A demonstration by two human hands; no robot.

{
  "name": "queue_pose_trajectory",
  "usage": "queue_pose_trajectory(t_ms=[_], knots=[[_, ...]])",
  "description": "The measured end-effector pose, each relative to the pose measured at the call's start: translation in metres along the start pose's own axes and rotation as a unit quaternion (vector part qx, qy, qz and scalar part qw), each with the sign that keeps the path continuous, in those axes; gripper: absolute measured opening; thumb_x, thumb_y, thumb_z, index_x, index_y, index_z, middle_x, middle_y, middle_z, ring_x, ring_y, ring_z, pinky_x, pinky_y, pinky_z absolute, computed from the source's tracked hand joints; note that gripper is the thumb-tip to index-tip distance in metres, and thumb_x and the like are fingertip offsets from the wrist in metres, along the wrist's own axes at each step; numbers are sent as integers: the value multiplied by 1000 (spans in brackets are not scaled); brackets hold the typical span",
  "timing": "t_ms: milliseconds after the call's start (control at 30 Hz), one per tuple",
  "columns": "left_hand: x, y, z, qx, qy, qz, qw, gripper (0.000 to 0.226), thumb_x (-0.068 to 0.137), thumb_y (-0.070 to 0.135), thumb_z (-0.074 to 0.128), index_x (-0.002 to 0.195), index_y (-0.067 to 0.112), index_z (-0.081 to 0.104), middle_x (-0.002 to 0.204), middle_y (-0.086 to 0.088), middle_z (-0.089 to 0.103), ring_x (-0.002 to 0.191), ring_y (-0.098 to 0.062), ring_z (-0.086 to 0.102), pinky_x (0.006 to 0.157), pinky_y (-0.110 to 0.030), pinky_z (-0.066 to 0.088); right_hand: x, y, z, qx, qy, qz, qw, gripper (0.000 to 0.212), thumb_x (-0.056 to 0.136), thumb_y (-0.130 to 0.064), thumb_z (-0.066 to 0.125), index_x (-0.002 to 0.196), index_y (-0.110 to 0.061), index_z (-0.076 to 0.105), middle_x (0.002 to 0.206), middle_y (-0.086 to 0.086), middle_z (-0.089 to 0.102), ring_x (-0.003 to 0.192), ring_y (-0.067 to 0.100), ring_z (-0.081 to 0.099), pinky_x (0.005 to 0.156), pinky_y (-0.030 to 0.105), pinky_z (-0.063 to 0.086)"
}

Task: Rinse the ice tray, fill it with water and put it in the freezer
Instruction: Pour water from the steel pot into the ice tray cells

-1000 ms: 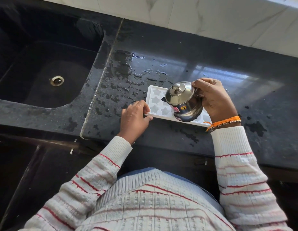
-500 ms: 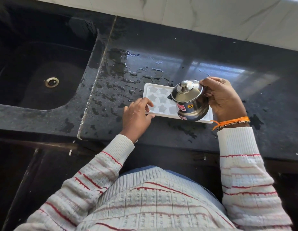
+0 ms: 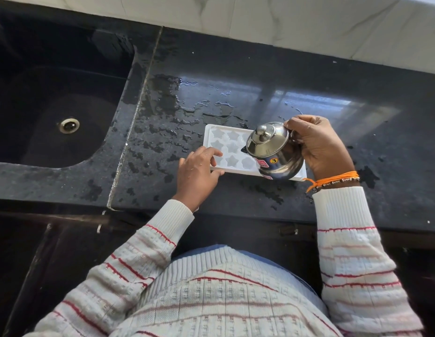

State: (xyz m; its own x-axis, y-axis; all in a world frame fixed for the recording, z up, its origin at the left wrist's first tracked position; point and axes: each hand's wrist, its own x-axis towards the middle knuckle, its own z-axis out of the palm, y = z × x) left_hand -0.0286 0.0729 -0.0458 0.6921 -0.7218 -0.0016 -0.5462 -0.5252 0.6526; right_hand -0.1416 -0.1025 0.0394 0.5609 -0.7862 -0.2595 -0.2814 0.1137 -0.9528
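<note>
The fingers (image 3: 212, 154) of the left hand (image 3: 197, 171) are laid flat and slightly spread on the near left corner of the tray (image 3: 229, 144), which is pinned to the wet surface (image 3: 235, 76) to the right of the sink (image 3: 53, 113). Nothing is gripped by them. The right hand (image 3: 321, 149) is wrapped around a lidded steel pot (image 3: 272, 152), which is tilted over the tray's right half, its spout aimed at the star moulds. A pour is judged to be under way, though no stream can be made out. Water could be spilled over the rim if the pot were tipped too far, and the tray could be skidded on the wet surface if the left hand's pressure were eased.
</note>
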Motion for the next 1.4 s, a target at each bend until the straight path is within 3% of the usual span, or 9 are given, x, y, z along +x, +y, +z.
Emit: queue_pose_trajectory(t_ms=[567, 800, 1033, 1200, 1300, 1400], knots=[[3, 0, 2, 4, -5, -5, 1000, 33, 77, 22, 70, 108, 27, 60, 92, 9, 56, 89, -16, 56, 81, -30, 30, 1, -2, -3, -41, -6, 7, 999, 34, 86, -4, 56, 54, -14, 52, 33, -12, 44, 35, -2, 43, 41, 13, 36], [4, 1, 3, 4, -9, -7, 1000, 33, 77, 22, 70, 108, 27, 60, 93, 8, 58, 88, -16, 56, 81, -30, 30, 3, -1, -4, -44, 2, 9, 999, 32, 85, -6, 58, 55, -16, 55, 35, -13, 47, 44, 1, 45, 44, 14, 38], [4, 2, 4, 3, -11, -4, 1000, 34, 76, 22, 71, 108, 27, 60, 95, 8, 58, 87, -17, 56, 80, -30, 29, 5, 2, -7, -32, -8, -3, 999, 50, 85, -4, 55, 37, -19, 58, 31, -12, 42, 32, -2, 41, 36, 9, 33], [4, 3, 4, -1, -8, -2, 1000, 34, 76, 23, 71, 108, 27, 60, 94, 9, 57, 85, -15, 55, 80, -29, 29, 6, 4, -12, 33, -17, 8, 999, 32, 87, -3, 53, 57, -15, 59, 34, -11, 45, 34, -1, 42, 40, 11, 34], [4, 5, 5, -4, -10, 4, 1000, 34, 76, 23, 71, 107, 27, 60, 94, 9, 57, 84, -14, 55, 79, -28, 28, 4, 6, -14, 102, -29, 19, 994, 48, 87, 0, 50, 42, -16, 59, 34, -11, 41, 33, 1, 37, 40, 12, 32], [4, 7, 6, -5, -13, 12, 1000, 33, 77, 22, 70, 107, 27, 60, 94, 9, 57, 85, -14, 55, 80, -29, 29, 0, 5, -17, 133, -22, 26, 991, 51, 86, 1, 49, 39, -16, 57, 35, -10, 40, 34, 2, 35, 39, 13, 31]])
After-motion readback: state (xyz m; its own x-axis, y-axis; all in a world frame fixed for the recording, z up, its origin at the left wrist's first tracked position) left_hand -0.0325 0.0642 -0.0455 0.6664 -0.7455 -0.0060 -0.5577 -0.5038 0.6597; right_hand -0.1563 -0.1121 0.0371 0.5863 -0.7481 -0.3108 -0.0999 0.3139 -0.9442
